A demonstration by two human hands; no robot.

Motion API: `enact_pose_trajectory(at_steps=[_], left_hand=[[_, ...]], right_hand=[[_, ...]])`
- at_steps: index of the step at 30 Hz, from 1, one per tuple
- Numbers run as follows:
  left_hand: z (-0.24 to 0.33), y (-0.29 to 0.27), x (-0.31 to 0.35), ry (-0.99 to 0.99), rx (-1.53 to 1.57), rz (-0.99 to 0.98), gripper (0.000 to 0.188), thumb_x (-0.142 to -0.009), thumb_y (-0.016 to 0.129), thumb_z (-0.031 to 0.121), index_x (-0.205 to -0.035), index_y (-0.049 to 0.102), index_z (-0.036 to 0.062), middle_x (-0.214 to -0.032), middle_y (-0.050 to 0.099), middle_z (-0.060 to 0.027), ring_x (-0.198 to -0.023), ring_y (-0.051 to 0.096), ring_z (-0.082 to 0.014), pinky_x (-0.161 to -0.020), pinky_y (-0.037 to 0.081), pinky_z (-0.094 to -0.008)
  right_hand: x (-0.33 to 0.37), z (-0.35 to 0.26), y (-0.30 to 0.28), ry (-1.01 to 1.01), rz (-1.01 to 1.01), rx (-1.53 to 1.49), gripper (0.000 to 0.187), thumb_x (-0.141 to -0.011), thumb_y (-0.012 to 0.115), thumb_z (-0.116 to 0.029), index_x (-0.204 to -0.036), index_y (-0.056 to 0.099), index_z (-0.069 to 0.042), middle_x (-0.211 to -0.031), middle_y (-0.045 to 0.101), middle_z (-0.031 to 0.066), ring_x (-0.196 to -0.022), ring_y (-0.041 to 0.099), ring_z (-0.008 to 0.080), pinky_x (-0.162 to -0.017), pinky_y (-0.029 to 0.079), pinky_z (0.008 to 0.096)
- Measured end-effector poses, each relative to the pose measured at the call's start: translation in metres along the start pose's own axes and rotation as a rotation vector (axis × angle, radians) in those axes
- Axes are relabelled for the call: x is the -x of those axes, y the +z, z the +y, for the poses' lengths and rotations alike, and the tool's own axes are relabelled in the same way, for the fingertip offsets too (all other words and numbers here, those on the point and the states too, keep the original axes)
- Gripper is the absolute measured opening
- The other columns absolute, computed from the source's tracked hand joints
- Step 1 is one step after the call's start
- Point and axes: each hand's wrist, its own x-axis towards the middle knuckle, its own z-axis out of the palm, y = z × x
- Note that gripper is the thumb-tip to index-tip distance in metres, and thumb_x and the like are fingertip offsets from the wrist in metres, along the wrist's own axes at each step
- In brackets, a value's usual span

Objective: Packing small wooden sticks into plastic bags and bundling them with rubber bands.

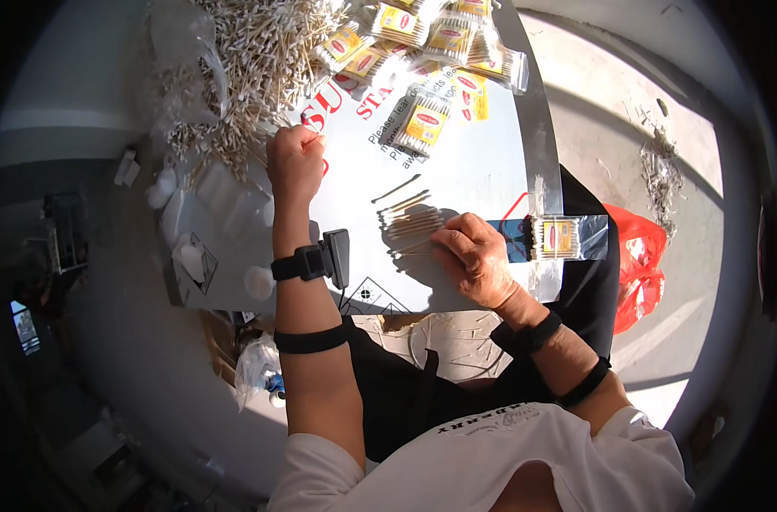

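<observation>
My left hand (296, 164) is closed at the near right edge of a big loose heap of cotton swabs (260, 60); whatever its fingers hold is hidden. On the white table (346, 200), several cotton swabs (410, 218) lie side by side in a loose row, in shadow. My right hand (476, 260) is at the row's right end, its fingers curled together on a cotton swab (412, 252) that points left. Right of that hand, a clear packet of swabs with a yellow label (557, 238) lies on a blue strip at the table's edge.
Several filled swab packets (423, 38) are piled at the far side, with one packet (423, 125) apart from them. Clear plastic (184, 77) lies beside the heap. A red bag (637, 269) stands beyond the right edge. Below the near edge, a round container (457, 341) holds scattered swabs.
</observation>
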Motion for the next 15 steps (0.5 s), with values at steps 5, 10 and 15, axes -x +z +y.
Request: enact_pose_trajectory(at_steps=[5,10,15], left_hand=[[-0.011,0.005,0.012,0.187,0.066,-0.048,0.007,-0.079,0.068,0.006,-0.078,0.066,-0.0008,-0.074,0.063,-0.0135,-0.067,0.061,-0.0259,-0.065,0.049,-0.0363],[0.011,0.001,0.010,-0.125,0.172,-0.064,0.011,-0.078,0.068,0.007,-0.089,0.067,0.0026,-0.078,0.064,-0.0110,-0.081,0.063,-0.0266,-0.075,0.050,-0.0343],[0.021,0.013,0.019,0.263,-0.230,0.017,0.014,-0.080,0.067,0.008,-0.093,0.064,0.0055,-0.090,0.063,-0.0112,-0.094,0.060,-0.0309,-0.081,0.049,-0.0395]], right_hand=[[0.000,-0.001,0.002,-0.015,-0.003,-0.007,0.023,-0.073,0.071,-0.002,-0.096,0.065,-0.004,-0.092,0.058,0.0092,-0.084,0.061,0.0294,-0.072,0.052,0.0385],[0.003,0.000,0.001,0.000,-0.010,-0.006,0.023,-0.073,0.071,-0.002,-0.095,0.065,-0.004,-0.092,0.058,0.0092,-0.084,0.060,0.0295,-0.072,0.052,0.0385],[0.001,-0.003,0.001,-0.009,-0.014,-0.002,0.024,-0.073,0.071,-0.002,-0.096,0.065,-0.004,-0.093,0.058,0.0092,-0.085,0.060,0.0294,-0.072,0.052,0.0386]])
